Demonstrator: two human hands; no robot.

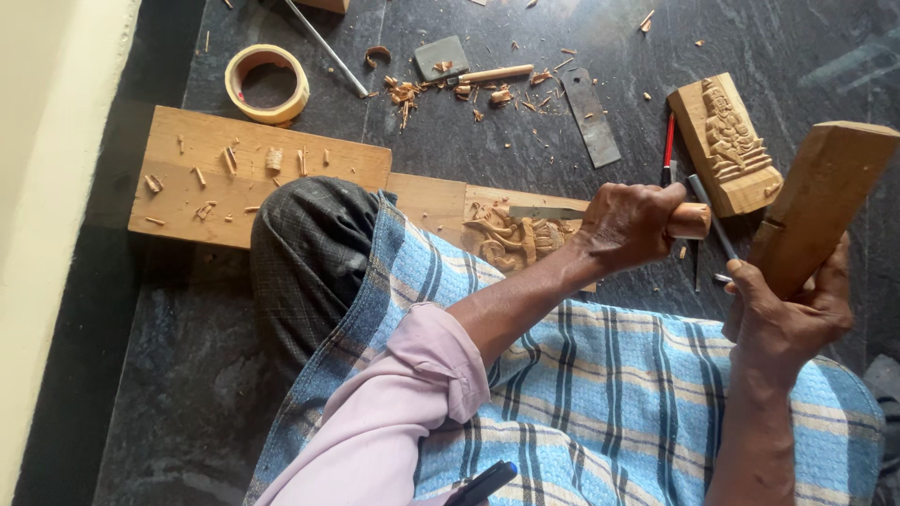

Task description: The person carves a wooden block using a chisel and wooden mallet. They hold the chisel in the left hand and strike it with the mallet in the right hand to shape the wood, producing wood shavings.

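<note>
Blue checked cloth [609, 394] over lap. Left hand [630, 223] fingers wrapped on chisel [562, 214], tip on carved plank [511, 234]; right hand [787, 314] fingers grip mallet [816, 201]. Best: light square taps, blade steady.

Two carvings [514, 236] [729, 142], one mallet [817, 201]

We see a wooden-handled chisel [600, 215] lying near-horizontal, steel blade tip on the half-carved relief board [511, 234]. Pale wooden mallet [816, 201], blocky, is raised and tilted, just right of the chisel's handle end, not touching.
</note>
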